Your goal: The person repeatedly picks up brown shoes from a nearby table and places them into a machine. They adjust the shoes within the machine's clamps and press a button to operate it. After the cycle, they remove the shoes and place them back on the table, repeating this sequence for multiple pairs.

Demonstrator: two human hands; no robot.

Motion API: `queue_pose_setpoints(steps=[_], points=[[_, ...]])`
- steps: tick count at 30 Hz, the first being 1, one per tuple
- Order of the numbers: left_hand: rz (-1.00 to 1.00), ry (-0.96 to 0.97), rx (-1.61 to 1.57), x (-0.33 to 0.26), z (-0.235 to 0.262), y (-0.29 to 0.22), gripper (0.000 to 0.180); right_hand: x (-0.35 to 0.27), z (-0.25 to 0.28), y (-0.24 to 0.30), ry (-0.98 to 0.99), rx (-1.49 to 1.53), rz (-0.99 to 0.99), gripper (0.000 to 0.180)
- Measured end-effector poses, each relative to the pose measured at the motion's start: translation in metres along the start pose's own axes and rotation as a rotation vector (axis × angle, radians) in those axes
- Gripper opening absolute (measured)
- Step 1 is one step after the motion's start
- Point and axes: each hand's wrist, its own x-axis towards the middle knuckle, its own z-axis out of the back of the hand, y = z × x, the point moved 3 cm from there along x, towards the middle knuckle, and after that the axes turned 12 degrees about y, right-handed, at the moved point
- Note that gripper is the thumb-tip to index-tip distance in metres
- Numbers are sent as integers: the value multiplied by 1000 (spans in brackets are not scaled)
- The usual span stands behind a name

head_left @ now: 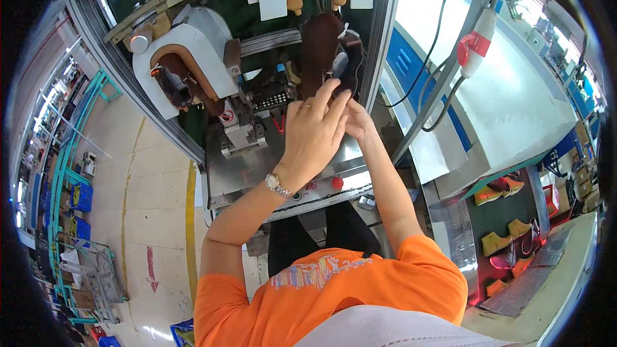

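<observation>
My left hand (313,130), with a watch on its wrist, reaches up with its fingers stretched out. Its fingertips are at the near end of a dark brown shoe upper (319,48), which sits on the machine's right-hand station; whether they touch it I cannot tell. White laces and a grey inside show on the upper's right side. Close beside the left fingers is my right hand (357,121), its fingers curled and partly hidden behind them. What it holds, if anything, is hidden. Another brown shoe upper (177,80) sits in the left station, inside a tan U-shaped pad (156,58).
The machine's metal table (241,177) has a red button (337,183) on its front edge. A metal post with a red-and-white plug connector (473,48) stands at right. Beyond it, a rack (514,218) carries colourful shoe parts. Teal shelving (61,167) lines the left aisle.
</observation>
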Motion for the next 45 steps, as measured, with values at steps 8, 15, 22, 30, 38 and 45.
queue_pose_setpoints(steps=[8,15,22,30,38,45], points=[[41,154,113,-2,-19,-6,49,33,-2,10,-191,7,19,31],[73,198,156,3,-42,-10,50,28,36,-8,-226,-249,64,32],[70,112,20,13,-42,-5,52,10,48,-20,-266,-624,76,32],[124,91,175,17,-61,-15,48,7,49,-15,-300,-818,84,32],[165,226,-27,15,-54,-27,63,6,69,-17,-389,-1018,114,32],[196,235,17,23,-58,-29,55,0,79,-9,-447,-1093,108,33]])
